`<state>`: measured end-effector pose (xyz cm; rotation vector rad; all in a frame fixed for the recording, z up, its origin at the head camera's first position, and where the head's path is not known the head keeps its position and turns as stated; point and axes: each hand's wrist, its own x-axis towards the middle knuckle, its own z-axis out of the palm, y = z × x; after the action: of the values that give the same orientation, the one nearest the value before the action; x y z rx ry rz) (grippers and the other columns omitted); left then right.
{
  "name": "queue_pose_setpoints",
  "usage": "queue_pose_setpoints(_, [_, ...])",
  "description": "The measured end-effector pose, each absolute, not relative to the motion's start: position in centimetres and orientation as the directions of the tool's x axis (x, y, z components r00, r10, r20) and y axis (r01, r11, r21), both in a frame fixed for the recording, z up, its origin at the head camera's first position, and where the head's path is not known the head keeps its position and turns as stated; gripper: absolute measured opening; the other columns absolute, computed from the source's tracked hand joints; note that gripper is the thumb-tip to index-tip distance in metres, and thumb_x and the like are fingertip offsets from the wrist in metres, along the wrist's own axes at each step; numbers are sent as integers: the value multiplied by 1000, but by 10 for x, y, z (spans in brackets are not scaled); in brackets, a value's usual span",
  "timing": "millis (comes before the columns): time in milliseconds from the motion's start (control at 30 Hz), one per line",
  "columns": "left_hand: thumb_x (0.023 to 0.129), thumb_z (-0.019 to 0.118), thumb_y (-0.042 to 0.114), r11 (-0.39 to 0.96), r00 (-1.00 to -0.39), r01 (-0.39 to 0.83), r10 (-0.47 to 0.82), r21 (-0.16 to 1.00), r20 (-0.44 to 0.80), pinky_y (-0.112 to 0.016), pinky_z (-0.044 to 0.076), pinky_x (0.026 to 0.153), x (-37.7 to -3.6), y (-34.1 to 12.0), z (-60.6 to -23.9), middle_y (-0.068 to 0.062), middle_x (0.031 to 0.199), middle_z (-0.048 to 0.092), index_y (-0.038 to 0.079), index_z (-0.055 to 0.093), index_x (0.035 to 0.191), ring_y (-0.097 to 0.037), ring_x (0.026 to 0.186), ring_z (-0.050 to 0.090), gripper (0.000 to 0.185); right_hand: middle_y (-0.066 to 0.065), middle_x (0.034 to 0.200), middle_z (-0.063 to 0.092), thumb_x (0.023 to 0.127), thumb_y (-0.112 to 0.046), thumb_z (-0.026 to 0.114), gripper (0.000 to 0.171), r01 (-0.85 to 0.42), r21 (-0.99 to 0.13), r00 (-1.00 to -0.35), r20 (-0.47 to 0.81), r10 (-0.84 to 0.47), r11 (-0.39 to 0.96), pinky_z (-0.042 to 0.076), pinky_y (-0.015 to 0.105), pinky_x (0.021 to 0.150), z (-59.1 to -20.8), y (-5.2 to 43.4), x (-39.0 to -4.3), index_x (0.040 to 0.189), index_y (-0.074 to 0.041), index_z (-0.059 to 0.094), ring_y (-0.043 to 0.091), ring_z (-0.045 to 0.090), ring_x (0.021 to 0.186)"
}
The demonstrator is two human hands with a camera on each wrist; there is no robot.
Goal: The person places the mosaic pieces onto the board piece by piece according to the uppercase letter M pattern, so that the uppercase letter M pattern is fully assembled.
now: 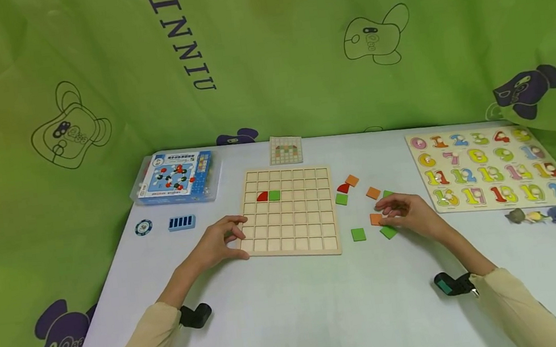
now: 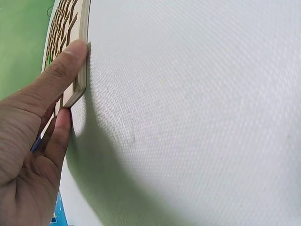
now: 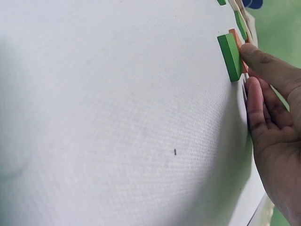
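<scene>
Now holding a wooden board by its edge with left hand, touching an orange square with right hand, cannot tell if pinching, near a green square.

Wooden grid board, flat, red piece and green square in adjacent cells, orange tile at right

The left sleeve is plain beige cloth, softly creased; the right sleeve matches. Worn beside them are a black, round-ended left camera and a black right camera with a teal panel and a small silvery piece.
</scene>
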<state>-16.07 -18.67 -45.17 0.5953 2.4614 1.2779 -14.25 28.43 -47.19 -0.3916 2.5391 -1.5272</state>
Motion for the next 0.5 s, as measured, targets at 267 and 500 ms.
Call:
queue_pose_setpoints(267, [65,86,3,510,-867,221,493,831,-71,-42,48,100,-160,-186,-451,-20,137,48,-1,62,84,-39,127,44,31,19,105,66,83,-5,74,32,-168,-884,-948,24,-317,437,53,13,72,-470,283,-144,111,4,63,13,58,83])
queue_pose_setpoints(500, [66,86,2,499,-866,223,497,837,-66,-44,47,101,-159,-186,-452,-21,137,47,-2,61,85,-40,127,44,31,22,104,65,84,0,72,29,-181,-893,-942,37,-333,412,54,13,73,-473,287,-145,111,6,62,10,59,83])
